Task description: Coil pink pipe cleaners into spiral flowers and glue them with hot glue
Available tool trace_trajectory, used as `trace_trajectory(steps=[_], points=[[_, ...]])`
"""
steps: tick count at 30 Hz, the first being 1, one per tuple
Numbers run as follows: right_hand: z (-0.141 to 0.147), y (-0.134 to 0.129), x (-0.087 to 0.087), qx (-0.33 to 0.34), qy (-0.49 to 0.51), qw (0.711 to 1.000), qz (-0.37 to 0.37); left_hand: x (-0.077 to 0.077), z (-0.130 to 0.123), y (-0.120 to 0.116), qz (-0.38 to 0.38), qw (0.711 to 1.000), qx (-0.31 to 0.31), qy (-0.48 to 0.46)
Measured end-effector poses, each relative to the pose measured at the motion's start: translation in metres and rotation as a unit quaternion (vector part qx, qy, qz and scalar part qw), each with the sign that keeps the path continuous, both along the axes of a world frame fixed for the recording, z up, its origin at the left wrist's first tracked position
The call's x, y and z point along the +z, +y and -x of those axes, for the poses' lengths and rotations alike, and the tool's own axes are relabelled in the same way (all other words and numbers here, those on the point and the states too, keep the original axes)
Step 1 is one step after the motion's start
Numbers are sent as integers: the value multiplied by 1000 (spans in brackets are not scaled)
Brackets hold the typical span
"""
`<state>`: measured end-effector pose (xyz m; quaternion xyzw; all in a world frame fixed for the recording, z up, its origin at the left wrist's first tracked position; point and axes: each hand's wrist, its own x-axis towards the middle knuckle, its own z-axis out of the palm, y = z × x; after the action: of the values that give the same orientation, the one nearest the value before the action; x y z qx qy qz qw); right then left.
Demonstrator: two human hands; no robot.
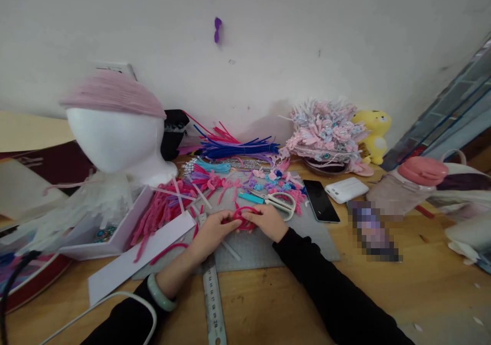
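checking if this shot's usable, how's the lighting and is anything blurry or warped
Head view: dim, soft light, faint shadow on the wall left of the flower pile; head view: pink hat slightly blurry; head view: right side looks stretched, patch beside the phone pixelated.

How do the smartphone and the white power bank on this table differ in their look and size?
The smartphone is black, while the power bank is white. The smartphone looks longer, and the power bank looks shorter. The smartphone is thin and flat, whereas the power bank has a visibly thicker body. Both have rounded corners, both lie flat on the wooden table side, and neither is held by a hand.
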<state>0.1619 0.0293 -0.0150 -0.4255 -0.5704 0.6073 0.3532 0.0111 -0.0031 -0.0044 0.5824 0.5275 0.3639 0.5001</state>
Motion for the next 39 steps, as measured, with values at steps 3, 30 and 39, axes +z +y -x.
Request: trace_trajectory(steps=[3, 30, 39], points=[[1, 2, -1, 0, 35, 999, 32, -5, -1, 1, 32, 998, 1, -53], [2, -7, 3, 95, -236, 869, -424, -7, -1, -1, 16, 999, -16, 43], [5, -6, 1, -43, -193, 922, -332, 4, 2, 0, -5, 999, 45, 7]])
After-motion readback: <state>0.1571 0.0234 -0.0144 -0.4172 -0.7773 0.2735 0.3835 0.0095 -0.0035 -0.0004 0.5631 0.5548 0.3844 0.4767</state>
